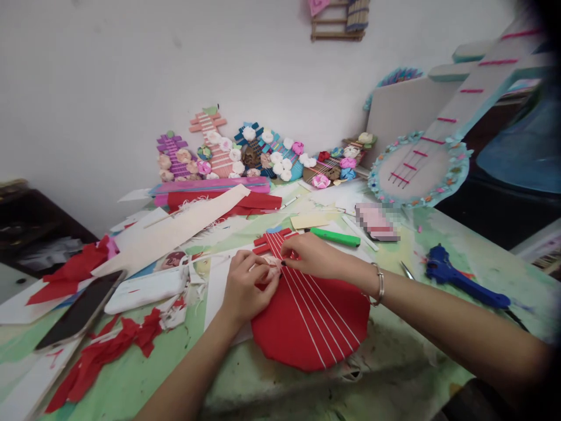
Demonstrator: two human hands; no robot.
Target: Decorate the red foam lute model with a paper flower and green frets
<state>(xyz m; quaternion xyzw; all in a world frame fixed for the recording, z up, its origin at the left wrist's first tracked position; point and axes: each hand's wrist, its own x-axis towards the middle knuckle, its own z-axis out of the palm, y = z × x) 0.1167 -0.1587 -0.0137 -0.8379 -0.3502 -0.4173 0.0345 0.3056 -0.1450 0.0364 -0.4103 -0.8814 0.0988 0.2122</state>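
Red guitar [307,324]: both hands pinch a small flower [270,270] onto its neck; left hand [248,286], right hand [307,254]. Looks like the sticking-on stage, next press it firmly.

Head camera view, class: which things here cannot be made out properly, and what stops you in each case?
- Small pale piece on the red guitar craft: head view, mostly covered by the left hand and right hand.
- Pink item behind the green pen: head view, pixelated.
- Hanging stick frame on the wall: head view, cut off by the top edge.
- Right edge beyond the blue glue gun: head view, dark and blurred.
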